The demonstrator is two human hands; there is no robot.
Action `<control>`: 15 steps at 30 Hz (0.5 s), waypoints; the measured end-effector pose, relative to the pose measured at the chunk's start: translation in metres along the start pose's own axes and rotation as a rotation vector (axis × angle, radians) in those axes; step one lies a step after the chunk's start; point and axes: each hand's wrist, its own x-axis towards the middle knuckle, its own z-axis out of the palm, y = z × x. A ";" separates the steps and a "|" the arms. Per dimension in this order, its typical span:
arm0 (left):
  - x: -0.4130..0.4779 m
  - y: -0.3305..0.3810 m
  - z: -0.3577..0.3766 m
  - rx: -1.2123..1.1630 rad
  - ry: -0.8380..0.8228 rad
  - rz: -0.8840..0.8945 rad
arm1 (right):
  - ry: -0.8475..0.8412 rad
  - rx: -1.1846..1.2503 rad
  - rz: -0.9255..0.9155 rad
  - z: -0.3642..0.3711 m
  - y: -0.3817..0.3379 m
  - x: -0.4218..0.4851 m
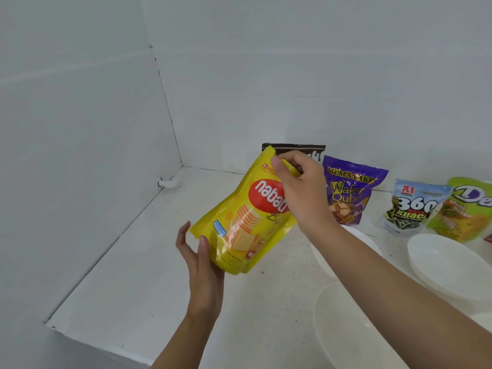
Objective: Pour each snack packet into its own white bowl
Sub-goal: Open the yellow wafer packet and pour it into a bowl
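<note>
My right grip (300,187) pinches the top corner of the yellow packet (239,227), likely to tear it; my left grip (203,265) clasps its bottom, steadying it.

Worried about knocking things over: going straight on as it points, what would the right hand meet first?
The right hand pinches the top of the yellow packet, so that first; behind it, probably the dark brown packet, though depth is unclear.

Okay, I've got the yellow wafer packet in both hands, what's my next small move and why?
Probably tear the top open. The right hand pinches the top edge of the yellow packet, which looks sealed, while the left hand holds its bottom. An empty white bowl sits close by.
</note>
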 end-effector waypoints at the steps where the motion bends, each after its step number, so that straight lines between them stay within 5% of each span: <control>1: 0.000 0.001 0.003 0.010 0.008 0.026 | 0.042 0.006 0.010 -0.003 -0.002 0.002; 11: 0.023 0.009 0.015 -0.012 -0.116 0.032 | 0.123 -0.185 -0.085 -0.034 -0.010 0.008; 15: 0.038 0.015 0.012 -0.043 -0.158 -0.035 | 0.037 -0.035 -0.034 -0.043 -0.013 0.002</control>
